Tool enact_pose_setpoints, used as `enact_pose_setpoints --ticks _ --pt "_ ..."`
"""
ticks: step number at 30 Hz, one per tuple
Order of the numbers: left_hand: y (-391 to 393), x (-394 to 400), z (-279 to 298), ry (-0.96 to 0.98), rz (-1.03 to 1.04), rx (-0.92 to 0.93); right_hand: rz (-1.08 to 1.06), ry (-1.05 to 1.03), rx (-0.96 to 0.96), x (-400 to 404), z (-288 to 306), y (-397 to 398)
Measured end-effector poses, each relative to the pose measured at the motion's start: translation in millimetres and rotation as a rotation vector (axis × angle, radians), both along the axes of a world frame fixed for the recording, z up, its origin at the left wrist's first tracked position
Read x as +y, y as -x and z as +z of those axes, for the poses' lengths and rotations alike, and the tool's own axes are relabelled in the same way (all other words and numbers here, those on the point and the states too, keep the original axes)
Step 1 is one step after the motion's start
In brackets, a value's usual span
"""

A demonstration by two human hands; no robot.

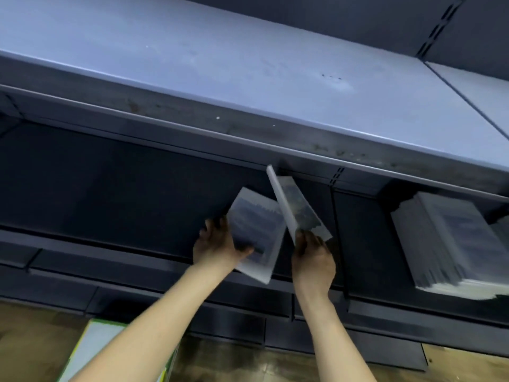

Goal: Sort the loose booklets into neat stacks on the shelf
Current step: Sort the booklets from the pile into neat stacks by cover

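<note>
two held booklets, one booklet stack, two hands

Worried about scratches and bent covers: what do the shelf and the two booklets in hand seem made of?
Upper shelf: probably painted metal, judging by its thin, smooth, scuffed sheet and slotted uprights. Left-hand booklet and right-hand booklet: seemingly paper, with pale page edges and printed covers; blur hides the finish.

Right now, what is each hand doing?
Left hand: holds a booklet by its lower edge.
Right hand: pinches a second booklet, tilted on edge.
</note>
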State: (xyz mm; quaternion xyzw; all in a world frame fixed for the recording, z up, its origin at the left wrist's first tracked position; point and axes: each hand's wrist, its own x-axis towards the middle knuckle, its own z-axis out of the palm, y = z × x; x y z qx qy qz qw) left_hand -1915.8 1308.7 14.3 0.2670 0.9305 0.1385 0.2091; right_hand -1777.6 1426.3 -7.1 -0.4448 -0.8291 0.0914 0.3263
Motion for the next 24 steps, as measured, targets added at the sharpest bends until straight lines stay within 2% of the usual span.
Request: enact_pose_setpoints --ticks 3,5,8,12,15,17,19,21,24 --pt "-19 -4 -5 -0.131 0.007 0.008 0.073 -0.067 -0.153 -21 9 -3" --pt "-22 -6 -2 -0.171 0.046 -0.053 0.132 -0.102 -0.254 -36 19 -5" --pt "-22 -6 6 -0.256 0.114 -0.173 0.271 -0.060 -0.279 -60 30 -5" --pt "-27 2 12 -0.274 0.146 -0.305 0.368 0.070 -0.231 -71 28 -6" --pt "-23 2 7 -0.256 0.125 -0.256 0.367 0.240 -0.200 -48 22 -9" --pt "-24 0 8 -0.236 0.099 -0.246 0.255 0.271 -0.209 -23 14 -12" --pt "-26 0 10 -0.238 0.080 -0.255 0.104 0.443 -0.274 -3 11 -14" --pt "-31 0 11 -0.254 0.069 -0.280 0.103 0.573 -0.335 5 9 -18" --pt "-36 3 10 -0.344 0.114 -0.369 0.184 0.602 -0.160 4 -4 -22"
